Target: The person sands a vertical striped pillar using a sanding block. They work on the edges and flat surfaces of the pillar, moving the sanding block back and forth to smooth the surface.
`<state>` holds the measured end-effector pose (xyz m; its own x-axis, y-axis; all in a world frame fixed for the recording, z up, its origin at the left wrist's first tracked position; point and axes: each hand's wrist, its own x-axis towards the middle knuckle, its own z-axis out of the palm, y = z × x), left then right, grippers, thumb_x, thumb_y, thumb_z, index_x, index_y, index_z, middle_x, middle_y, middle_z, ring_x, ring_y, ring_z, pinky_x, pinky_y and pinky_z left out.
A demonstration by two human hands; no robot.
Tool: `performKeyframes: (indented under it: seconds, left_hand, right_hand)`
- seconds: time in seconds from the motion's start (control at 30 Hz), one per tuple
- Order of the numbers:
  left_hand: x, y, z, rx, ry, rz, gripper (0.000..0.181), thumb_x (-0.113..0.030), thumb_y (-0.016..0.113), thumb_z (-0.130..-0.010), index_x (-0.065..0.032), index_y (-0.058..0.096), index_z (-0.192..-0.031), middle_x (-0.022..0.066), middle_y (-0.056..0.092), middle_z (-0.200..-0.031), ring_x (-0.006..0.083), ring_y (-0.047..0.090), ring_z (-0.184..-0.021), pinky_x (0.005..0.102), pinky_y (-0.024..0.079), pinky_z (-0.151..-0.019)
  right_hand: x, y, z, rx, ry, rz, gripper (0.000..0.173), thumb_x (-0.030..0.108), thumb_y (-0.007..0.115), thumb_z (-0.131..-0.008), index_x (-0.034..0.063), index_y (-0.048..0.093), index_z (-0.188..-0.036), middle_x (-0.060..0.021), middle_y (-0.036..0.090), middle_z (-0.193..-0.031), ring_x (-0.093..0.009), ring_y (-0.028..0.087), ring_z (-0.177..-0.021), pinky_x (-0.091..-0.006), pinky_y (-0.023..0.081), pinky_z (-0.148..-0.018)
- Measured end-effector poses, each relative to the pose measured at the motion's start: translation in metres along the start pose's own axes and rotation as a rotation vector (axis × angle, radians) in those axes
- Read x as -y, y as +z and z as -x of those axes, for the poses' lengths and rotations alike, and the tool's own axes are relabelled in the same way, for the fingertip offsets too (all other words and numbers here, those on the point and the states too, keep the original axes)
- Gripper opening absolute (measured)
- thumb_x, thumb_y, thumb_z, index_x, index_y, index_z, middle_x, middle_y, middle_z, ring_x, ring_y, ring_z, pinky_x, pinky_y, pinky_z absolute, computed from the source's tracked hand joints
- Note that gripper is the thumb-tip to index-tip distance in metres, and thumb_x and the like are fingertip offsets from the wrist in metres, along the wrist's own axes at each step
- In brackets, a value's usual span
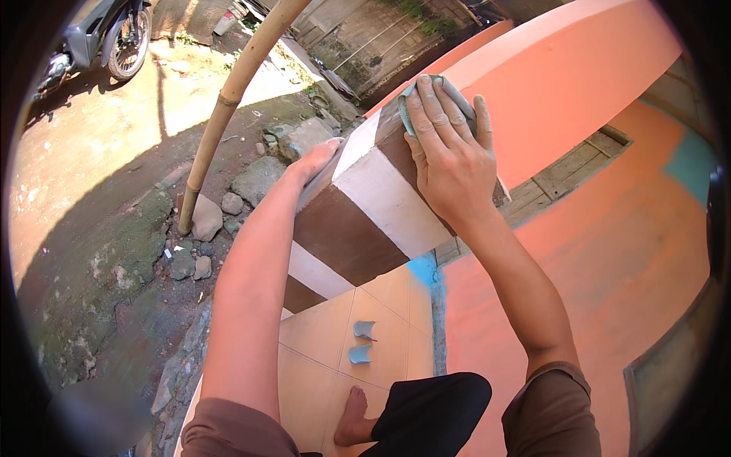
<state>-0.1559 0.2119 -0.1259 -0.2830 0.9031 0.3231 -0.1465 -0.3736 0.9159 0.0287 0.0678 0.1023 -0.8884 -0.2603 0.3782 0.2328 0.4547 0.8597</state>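
A low wall or pillar with brown and white painted bands (394,197) stands before me. My right hand (454,143) lies flat on its upper face, fingers spread, pressing a folded sheet of sandpaper (406,108) against the brown surface near the far end. Pale dust covers those fingers. On the wall's left side rests my left hand (320,159), partly hidden behind the edge; nothing shows in it. Two curled grey-blue pieces, perhaps sandpaper, lie on the floor: one piece (364,329) is just above the other piece (360,355).
A bamboo pole (220,120) stands left of the wall, among rocks (260,180). Tan floor tiles (311,343) lie below, beside my bare foot. An orange wall (514,320) runs along the right, an orange beam (571,80) above it. A motorcycle (97,43) stands far left.
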Motion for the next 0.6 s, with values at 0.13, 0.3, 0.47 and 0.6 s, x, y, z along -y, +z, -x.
performKeyframes:
  seconds: [0.13,0.3,0.47,0.6]
  left_hand:
    - [0.033,-0.014,-0.021,-0.046,0.086,-0.043,0.049,-0.032,0.030,-0.105,-0.0092,0.056,-0.139,0.0099,0.061,-0.134,0.0209,0.054,-0.124,0.0353,0.037,-0.108]
    - [0.027,0.002,-0.017,-0.093,0.152,-0.133,0.048,-0.029,0.029,-0.106,-0.0070,0.054,-0.141,0.0127,0.057,-0.140,0.0219,0.051,-0.128,0.0360,0.033,-0.113]
    - [0.000,-0.009,0.004,0.088,0.054,0.203,0.047,-0.027,0.030,-0.105,-0.0069,0.055,-0.139,0.0121,0.059,-0.138,0.0218,0.054,-0.125,0.0354,0.037,-0.111]
    - [0.018,-0.013,-0.004,-0.032,0.136,-0.006,0.047,-0.028,0.031,-0.104,-0.0058,0.055,-0.139,0.0118,0.060,-0.136,0.0215,0.054,-0.125,0.0339,0.037,-0.110]
  right_hand:
    - [0.049,0.009,0.072,0.216,-0.135,-0.096,0.045,0.016,0.057,-0.089,0.0111,0.062,-0.133,-0.0014,0.056,-0.146,-0.014,0.052,-0.134,-0.0456,0.029,-0.118]
    - [0.068,0.020,0.116,0.295,-0.230,-0.158,0.047,0.020,0.051,-0.092,0.0108,0.059,-0.138,-0.0024,0.052,-0.150,-0.014,0.051,-0.134,-0.0520,0.024,-0.119]
    - [0.044,0.037,-0.001,-0.073,0.002,0.127,0.042,0.021,0.060,-0.093,0.0128,0.062,-0.134,-0.0023,0.058,-0.144,-0.017,0.052,-0.135,-0.0561,0.017,-0.120]
    - [0.131,0.048,0.074,0.265,-0.140,-0.201,0.043,0.020,0.054,-0.093,0.0142,0.061,-0.136,0.0002,0.055,-0.147,-0.014,0.051,-0.135,-0.0548,0.017,-0.121]
